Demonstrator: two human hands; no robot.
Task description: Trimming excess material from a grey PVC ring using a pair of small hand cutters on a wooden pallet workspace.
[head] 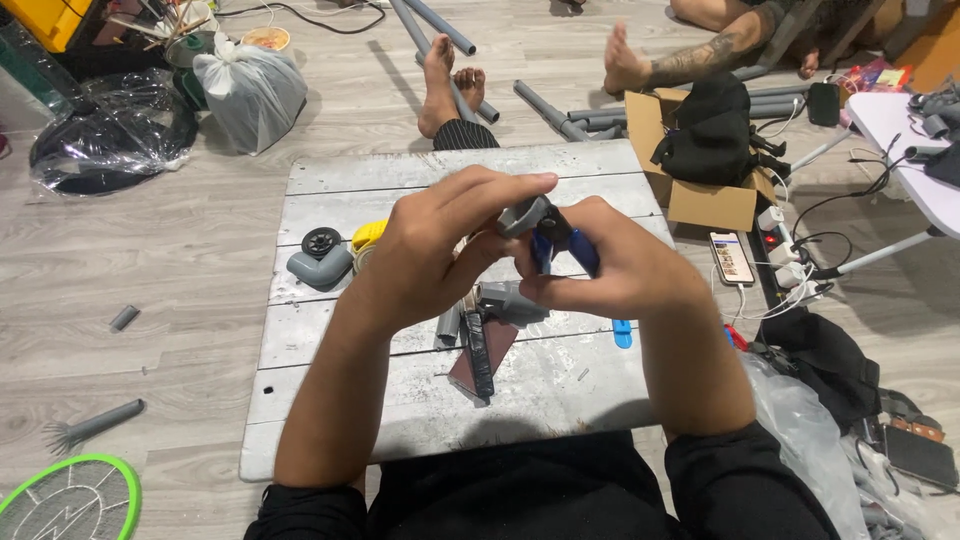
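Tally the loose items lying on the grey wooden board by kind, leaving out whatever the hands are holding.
On the board:
Grey pipe fittings: 2, an elbow and one under the hands
Short grey pipe piece: 1
Black wheel: 1
Yellow tape roll: 1
Black-handled tool: 1
Dark red flat piece: 1
Blue piece: 1
Total: 8
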